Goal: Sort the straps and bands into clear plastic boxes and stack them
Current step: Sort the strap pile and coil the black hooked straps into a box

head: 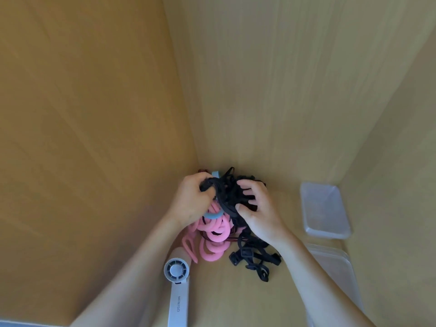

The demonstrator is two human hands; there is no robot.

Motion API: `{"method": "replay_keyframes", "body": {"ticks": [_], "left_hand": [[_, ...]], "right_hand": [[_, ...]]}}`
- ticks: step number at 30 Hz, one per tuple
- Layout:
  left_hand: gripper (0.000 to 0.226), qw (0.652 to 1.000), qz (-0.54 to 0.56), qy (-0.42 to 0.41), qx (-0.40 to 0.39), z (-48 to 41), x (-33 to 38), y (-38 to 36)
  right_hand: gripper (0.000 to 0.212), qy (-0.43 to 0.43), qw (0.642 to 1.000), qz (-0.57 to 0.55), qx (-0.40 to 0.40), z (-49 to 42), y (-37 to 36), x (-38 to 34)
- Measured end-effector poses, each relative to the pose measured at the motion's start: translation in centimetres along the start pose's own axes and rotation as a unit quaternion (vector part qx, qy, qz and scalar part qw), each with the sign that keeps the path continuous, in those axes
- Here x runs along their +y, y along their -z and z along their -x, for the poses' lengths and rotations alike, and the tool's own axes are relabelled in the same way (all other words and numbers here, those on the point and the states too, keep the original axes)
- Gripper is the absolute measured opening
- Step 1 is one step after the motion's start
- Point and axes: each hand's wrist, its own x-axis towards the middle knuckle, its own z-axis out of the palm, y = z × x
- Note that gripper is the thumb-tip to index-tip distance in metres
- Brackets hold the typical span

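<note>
Black straps (227, 193) in left hand's (191, 201) curled grip, right hand's (258, 212) fingers hooked in; clear box (324, 210) nearby, contents indistinct.

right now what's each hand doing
left hand: grips the black straps
right hand: fingers curled into the same black straps, holding them

Both hands hold one bundle of straps (226, 192) between them: the left hand (191, 201) grips its left side and the right hand (257, 213) its right side. Under the grip, nearer to the person, lie the ring bands (214, 237), partly below the left hand. Right of them, under the right wrist, lie the buckle straps (254, 258). The hand fan (177, 272) lies nearest to the person, left of the grip. Well right of the grip stands a plastic box (325, 211); just before it lies a flat plastic stack (335, 263). The left wall (94, 114) rises near the grip, on its left.
</note>
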Motion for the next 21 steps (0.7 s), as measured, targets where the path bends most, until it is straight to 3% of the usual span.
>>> {"method": "replay_keyframes", "body": {"ticks": [4, 9, 15, 18, 21], "left_hand": [[0.025, 0.999, 0.023, -0.044, 0.023, -0.2, 3.1, 1.4], [0.027, 0.994, 0.029, -0.087, 0.055, -0.9, 5.2, 2.1], [0.029, 0.985, 0.032, -0.099, 0.139, -0.8, 4.8, 2.5], [0.017, 0.988, 0.021, -0.076, 0.133, -1.0, 3.9, 2.0], [0.011, 0.994, 0.022, -0.035, 0.1, -1.2, 3.3, 1.3]], "right_hand": [[0.06, 0.079, 0.993, -0.04, -0.082, -0.3, -0.1, -2.7], [0.005, 0.066, 0.996, 0.024, -0.06, -1.5, -0.4, -2.7], [0.018, 0.019, 0.998, -0.058, -0.022, -2.6, 3.6, -3.8], [0.013, 0.031, 0.996, -0.076, 0.031, -4.1, 5.9, -6.3], [0.016, 0.066, 0.996, -0.065, 0.013, -5.2, 7.9, -9.5]]}}
